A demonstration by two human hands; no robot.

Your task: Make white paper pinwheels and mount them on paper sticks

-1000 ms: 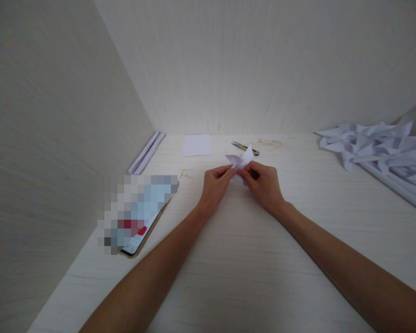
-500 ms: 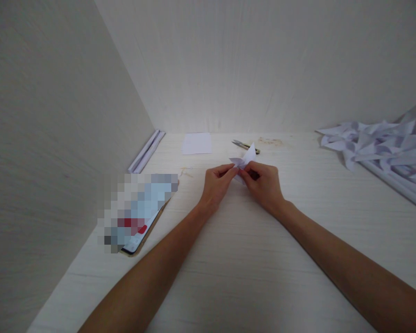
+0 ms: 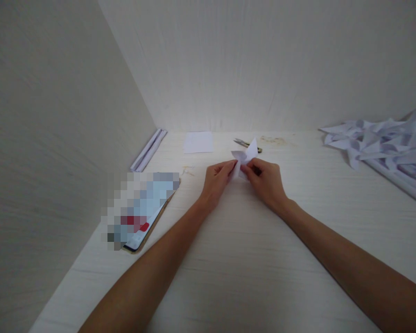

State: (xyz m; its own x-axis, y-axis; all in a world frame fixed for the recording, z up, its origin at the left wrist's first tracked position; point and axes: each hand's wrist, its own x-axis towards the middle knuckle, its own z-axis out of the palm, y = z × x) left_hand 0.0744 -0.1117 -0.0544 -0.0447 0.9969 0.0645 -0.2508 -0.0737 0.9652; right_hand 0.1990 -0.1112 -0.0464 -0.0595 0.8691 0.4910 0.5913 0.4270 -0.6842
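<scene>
A small folded white paper shape (image 3: 245, 156) with pointed flaps sits just above the pale wooden desk (image 3: 249, 259), held between both hands. My left hand (image 3: 217, 181) pinches its left side with closed fingers. My right hand (image 3: 265, 181) pinches the right side, thumb and fingers pressed on the paper. The lower part of the paper is hidden by my fingers.
A phone (image 3: 142, 210) lies at the left of the desk. At the back are a flat white paper square (image 3: 198, 142), small scissors (image 3: 244, 144) and a paper stack (image 3: 149, 150) against the left wall. Several folded paper shapes (image 3: 381, 143) are piled at the right.
Both hands have shifted slightly toward the back of the desk with the folded paper, and its pointed flap now stands a little more upright.
</scene>
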